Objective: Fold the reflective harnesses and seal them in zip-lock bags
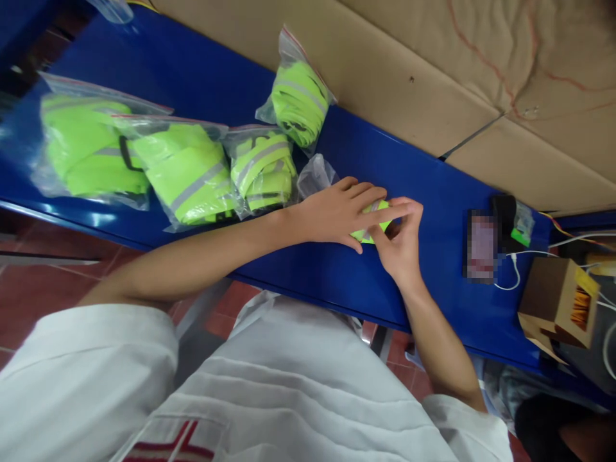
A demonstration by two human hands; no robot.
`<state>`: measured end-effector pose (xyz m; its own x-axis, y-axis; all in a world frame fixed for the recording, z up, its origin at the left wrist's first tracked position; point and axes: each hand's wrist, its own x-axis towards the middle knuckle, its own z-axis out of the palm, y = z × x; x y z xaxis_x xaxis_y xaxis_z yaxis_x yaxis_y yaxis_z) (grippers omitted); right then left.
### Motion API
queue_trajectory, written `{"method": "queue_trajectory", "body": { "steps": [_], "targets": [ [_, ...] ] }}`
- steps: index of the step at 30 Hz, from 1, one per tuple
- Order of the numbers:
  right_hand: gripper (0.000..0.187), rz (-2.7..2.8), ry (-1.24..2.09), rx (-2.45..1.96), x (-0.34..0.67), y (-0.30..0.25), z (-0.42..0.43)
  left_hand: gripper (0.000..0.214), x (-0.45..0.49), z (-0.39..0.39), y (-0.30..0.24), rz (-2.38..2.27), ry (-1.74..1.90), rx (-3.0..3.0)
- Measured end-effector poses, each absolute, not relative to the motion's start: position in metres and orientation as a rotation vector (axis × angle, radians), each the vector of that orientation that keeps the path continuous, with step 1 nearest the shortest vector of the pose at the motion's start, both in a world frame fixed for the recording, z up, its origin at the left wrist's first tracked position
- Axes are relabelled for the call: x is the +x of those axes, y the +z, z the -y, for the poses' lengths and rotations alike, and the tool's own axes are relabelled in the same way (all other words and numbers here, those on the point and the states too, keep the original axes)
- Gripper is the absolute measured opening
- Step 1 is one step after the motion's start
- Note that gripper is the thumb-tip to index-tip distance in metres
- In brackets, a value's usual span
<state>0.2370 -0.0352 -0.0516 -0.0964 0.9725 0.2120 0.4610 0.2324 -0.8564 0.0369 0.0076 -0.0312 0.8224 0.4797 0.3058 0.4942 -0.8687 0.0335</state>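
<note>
A small folded bundle of neon-yellow reflective strap (369, 232) with a grey stripe lies on the blue table, mostly covered by my hands. My left hand (344, 208) rests flat across its top, fingers stretched out to the right. From the right side, my right hand (403, 240) grips the bundle's edge, thumb and fingers bent around it; part of that grip is hidden. Just beyond my left wrist sits a crumpled clear plastic bag (316, 176). Close by, a zip bag (264, 168) holds more of the same neon material.
More filled zip bags (185, 173) line the left, with another bag (299, 102) at the back edge. Rightward are a blurred-out phone-like object (481, 247), a black item (503, 221), white cables and an open cardboard box (553, 301). A cardboard-brown panel (385, 83) borders the far side.
</note>
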Motion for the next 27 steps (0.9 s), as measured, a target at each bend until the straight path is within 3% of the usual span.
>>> {"method": "queue_trajectory", "body": {
  "steps": [7, 15, 22, 27],
  "targets": [
    [0.039, 1.472, 0.95, -1.32, 0.231, -0.055, 0.034, 0.108, 0.035, -0.007, -0.031, 0.754, -0.45, -2.866],
    [0.044, 1.781, 0.941, -1.328, 0.229, -0.033, 0.053, 0.085, 0.036, 0.001, -0.027, 0.916, -0.495, -2.819],
    [0.03, 1.816, 0.935, -1.198, 0.238, -0.037, 0.04, 0.087, 0.047, 0.015, -0.018, 0.894, -0.506, -2.761],
    [0.029, 1.719, 1.113, -1.233, 0.244, -0.029, 0.034, 0.098, 0.05, 0.016, -0.007, 0.918, -0.474, -2.853]
  ]
}}
